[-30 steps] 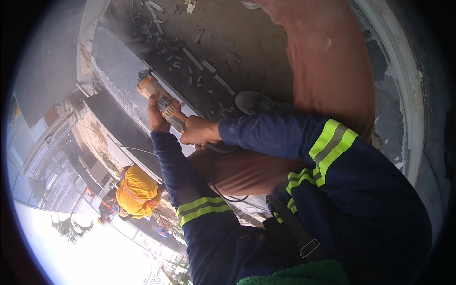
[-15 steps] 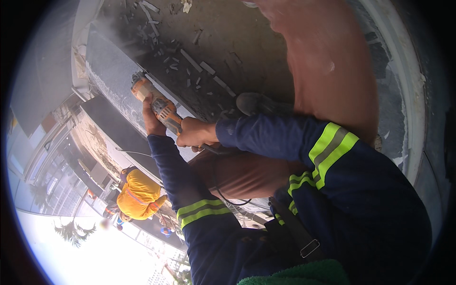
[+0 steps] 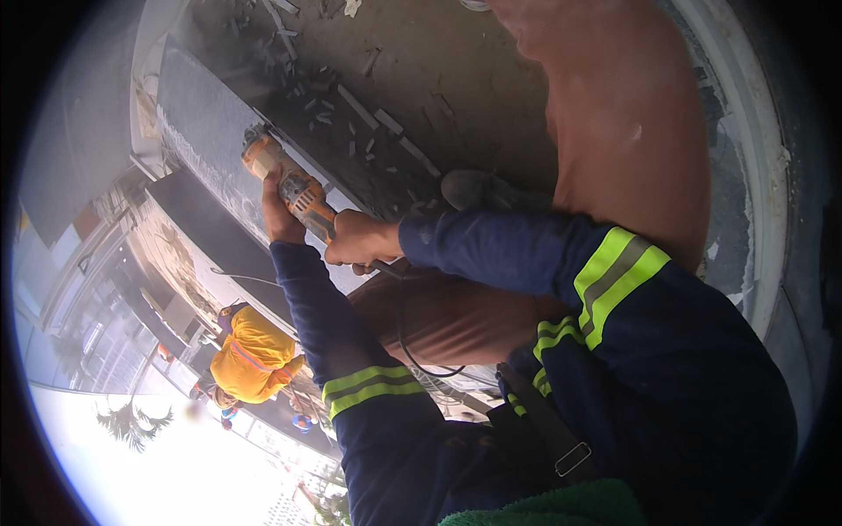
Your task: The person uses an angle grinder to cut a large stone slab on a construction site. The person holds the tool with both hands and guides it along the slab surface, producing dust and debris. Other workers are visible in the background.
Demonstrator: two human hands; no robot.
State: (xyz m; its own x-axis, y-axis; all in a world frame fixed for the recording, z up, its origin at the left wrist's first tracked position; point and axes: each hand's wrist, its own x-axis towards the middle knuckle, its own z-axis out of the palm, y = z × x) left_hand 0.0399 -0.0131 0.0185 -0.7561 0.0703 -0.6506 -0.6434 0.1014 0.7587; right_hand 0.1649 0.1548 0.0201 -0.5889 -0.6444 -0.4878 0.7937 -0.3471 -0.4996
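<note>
Both hands (image 3: 352,238) forward around power tool (image 3: 307,198)

Head-worn fisheye view, facing down.
Viewpoint is close above the navy jacket (image 3: 702,386), directed past it to the left hand (image 3: 279,213) and right hand (image 3: 358,239) farther off; bright sky (image 3: 167,478) occupies lower left.

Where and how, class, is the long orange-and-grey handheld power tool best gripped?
Probably by its narrowing rear end, the right hand coming from the right, with the left hand supporting the front body from the left. The long power tool slants away from the person, its dark head foremost, so both grips leave that end free.
</note>
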